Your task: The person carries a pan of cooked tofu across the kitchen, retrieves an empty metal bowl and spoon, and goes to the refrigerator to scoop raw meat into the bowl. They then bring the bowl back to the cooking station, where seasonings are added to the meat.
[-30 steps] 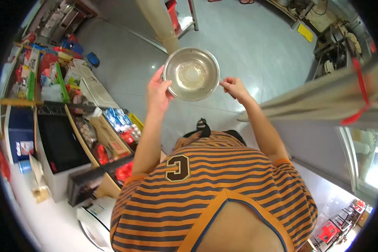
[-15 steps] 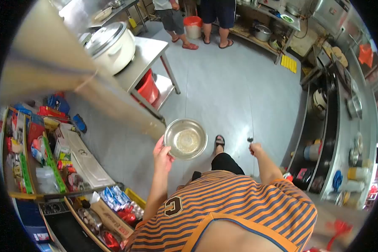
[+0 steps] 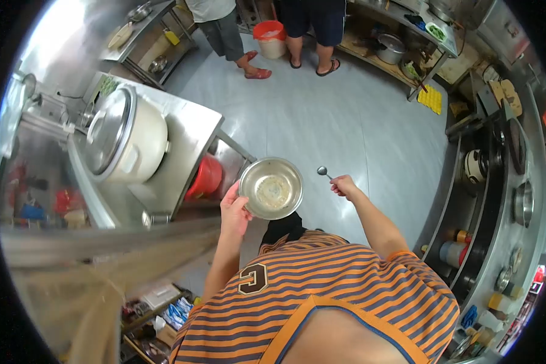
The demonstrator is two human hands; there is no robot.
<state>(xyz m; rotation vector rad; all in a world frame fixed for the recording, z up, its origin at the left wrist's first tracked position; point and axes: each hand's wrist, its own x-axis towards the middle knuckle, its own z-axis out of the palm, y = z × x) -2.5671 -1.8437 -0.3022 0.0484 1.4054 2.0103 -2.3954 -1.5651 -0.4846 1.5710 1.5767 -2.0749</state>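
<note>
My left hand (image 3: 235, 211) grips the rim of a round stainless steel bowl (image 3: 271, 188), thumb over the edge and fingers beneath. The bowl's bottom carries a thin whitish residue or a little liquid; I cannot tell which. In my right hand (image 3: 346, 185), closed around its handle, is a metal spoon (image 3: 323, 171) pointing up and left. The spoon is apart from the bowl, to its right. Whether anything lies in the spoon cannot be made out.
A large rice cooker (image 3: 141, 142) stands on a steel table (image 3: 191, 115) at left, above a red bucket (image 3: 206, 176). Two people (image 3: 224, 36) stand ahead by a lined bin (image 3: 270, 45). Steel shelving (image 3: 467, 176) runs along the right. A blurred post (image 3: 164, 249) is close at left.
I have moved forward, so the rice cooker and table are nearer. The blurred post has swung lower left. My right hand and spoon have come up and left, closer to the bowl.
</note>
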